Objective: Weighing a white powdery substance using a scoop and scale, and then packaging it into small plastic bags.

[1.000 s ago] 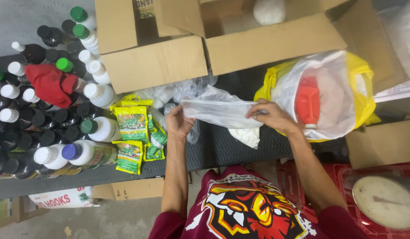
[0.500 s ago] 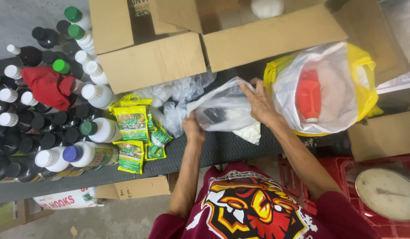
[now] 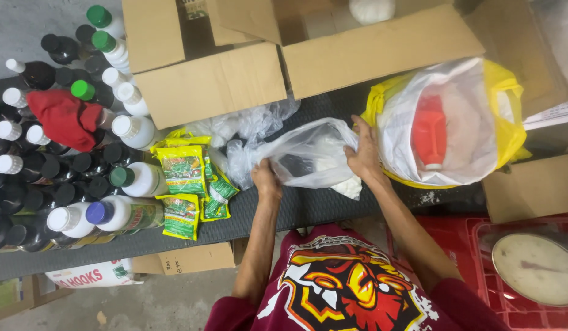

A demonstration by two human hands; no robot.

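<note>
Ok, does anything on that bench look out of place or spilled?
One oddity: a red cloth lies draped over the bottle tops at the left, hiding some caps. A few green sachets lie askew beside them. No spill shows. Both hands grip a clear plastic bag.

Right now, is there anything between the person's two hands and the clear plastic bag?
Nothing visible. The left hand and the right hand already grip the clear plastic bag at opposite sides.
</note>
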